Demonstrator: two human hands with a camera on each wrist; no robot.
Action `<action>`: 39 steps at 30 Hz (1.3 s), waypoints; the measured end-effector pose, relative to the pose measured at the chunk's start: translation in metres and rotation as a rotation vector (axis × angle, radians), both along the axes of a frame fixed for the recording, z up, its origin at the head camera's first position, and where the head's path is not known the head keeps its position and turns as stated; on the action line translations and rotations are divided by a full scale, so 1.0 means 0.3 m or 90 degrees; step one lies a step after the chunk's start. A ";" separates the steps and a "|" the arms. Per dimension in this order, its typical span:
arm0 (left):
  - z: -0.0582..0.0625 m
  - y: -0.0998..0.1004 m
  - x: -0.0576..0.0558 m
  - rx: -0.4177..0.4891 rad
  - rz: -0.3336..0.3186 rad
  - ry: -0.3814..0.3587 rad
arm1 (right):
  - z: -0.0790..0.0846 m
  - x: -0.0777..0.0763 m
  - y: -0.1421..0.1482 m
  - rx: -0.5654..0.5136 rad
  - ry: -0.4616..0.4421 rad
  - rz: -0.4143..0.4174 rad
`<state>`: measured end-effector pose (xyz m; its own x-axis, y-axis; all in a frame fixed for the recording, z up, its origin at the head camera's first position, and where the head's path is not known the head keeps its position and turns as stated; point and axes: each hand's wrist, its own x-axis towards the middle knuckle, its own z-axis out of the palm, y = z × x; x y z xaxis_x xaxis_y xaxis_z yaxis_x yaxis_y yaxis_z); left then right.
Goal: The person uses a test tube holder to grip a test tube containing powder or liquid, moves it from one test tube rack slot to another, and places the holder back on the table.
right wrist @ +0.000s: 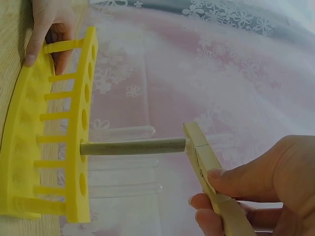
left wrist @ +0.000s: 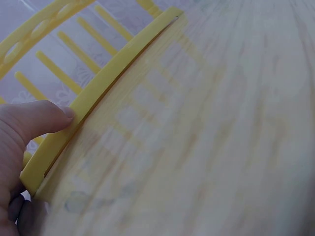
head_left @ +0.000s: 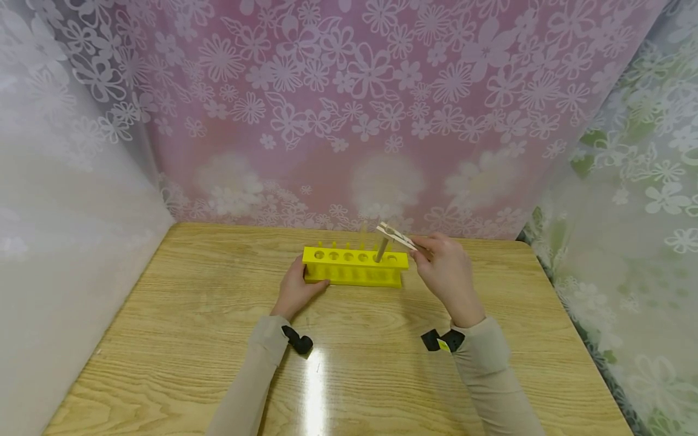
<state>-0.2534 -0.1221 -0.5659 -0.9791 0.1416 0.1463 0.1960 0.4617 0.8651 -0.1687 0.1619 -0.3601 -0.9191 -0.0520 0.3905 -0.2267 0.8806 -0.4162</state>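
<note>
A yellow test tube rack (head_left: 354,257) stands near the table's back edge. My left hand (head_left: 297,289) grips its left end, the thumb over the front of the base. In my right hand (head_left: 444,266) I pinch a wooden test tube holder (right wrist: 209,179) with a wire spring. The holder's tip is at the upper part of a test tube (right wrist: 133,147) with grey-brown contents. That tube's lower end goes into the second hole from the rack's right end, tilted slightly right in the head view. Whether the holder clamps it firmly, I cannot tell.
Several clear test tubes (right wrist: 125,191) stand behind the rack, faint against the curtain. The wooden table (head_left: 207,339) reaches forward, with a light glare in front. Flowered curtains (head_left: 349,121) close off the back and both sides. Black wrist cameras (head_left: 297,340) sit at both cuffs.
</note>
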 end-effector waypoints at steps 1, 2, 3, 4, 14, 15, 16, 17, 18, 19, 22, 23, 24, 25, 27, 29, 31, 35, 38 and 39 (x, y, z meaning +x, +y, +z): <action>0.001 0.000 0.000 0.000 0.000 0.001 | -0.001 -0.001 0.000 -0.001 -0.004 0.000; 0.001 0.000 0.000 -0.001 0.001 0.002 | -0.003 -0.002 0.000 -0.001 -0.008 0.001; 0.002 0.001 0.001 0.000 0.003 0.002 | -0.004 -0.003 0.000 -0.001 -0.012 0.002; 0.003 0.001 0.001 0.000 0.003 0.002 | -0.005 -0.004 0.000 -0.002 -0.015 0.002; 0.006 0.000 0.002 0.009 0.001 -0.004 | -0.029 -0.017 0.003 0.021 -0.019 0.003; 0.005 -0.001 0.001 0.007 0.000 -0.003 | -0.034 -0.019 0.004 0.023 -0.022 0.003; 0.004 -0.001 0.000 0.006 0.000 -0.002 | -0.040 -0.020 0.004 0.025 -0.027 0.002; 0.003 -0.001 0.000 0.003 -0.001 -0.001 | -0.044 -0.022 0.004 0.025 -0.030 0.002; 0.002 -0.001 -0.001 0.001 0.000 -0.001 | -0.050 -0.023 0.003 0.027 -0.036 0.000; 0.001 -0.001 -0.001 0.000 0.001 0.000 | -0.055 -0.025 0.002 0.026 -0.042 0.000; -0.001 -0.001 -0.002 0.001 0.004 0.000 | -0.070 -0.030 0.001 0.022 -0.058 -0.003; -0.002 0.000 -0.002 0.002 0.004 0.000 | -0.075 -0.032 -0.001 0.019 -0.064 -0.005; -0.001 0.000 -0.002 0.004 0.004 0.001 | -0.080 -0.034 -0.001 0.018 -0.070 -0.007; -0.001 0.000 -0.003 0.006 0.004 -0.001 | -0.085 -0.035 -0.001 0.014 -0.076 -0.007; 0.000 0.000 -0.003 0.010 0.002 -0.003 | -0.095 -0.039 -0.001 0.017 -0.082 -0.011; 0.000 -0.001 -0.002 0.012 0.000 -0.005 | -0.105 -0.041 -0.002 0.019 -0.084 -0.010; 0.000 -0.002 0.000 0.014 0.000 -0.006 | -0.115 -0.043 -0.002 0.025 -0.081 -0.007; 0.003 -0.003 0.000 0.014 -0.002 -0.007 | -0.126 -0.044 -0.001 0.035 -0.087 -0.006; 0.005 -0.002 0.000 0.009 -0.002 -0.008 | -0.132 -0.043 -0.002 0.035 -0.096 -0.011; 0.005 -0.002 0.001 0.008 -0.002 -0.009 | -0.134 -0.043 -0.003 0.033 -0.099 -0.013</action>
<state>-0.2532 -0.1228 -0.5643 -0.9806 0.1422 0.1348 0.1853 0.4503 0.8734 -0.1815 0.1610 -0.4002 -0.9692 -0.0489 0.2413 -0.1449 0.9058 -0.3981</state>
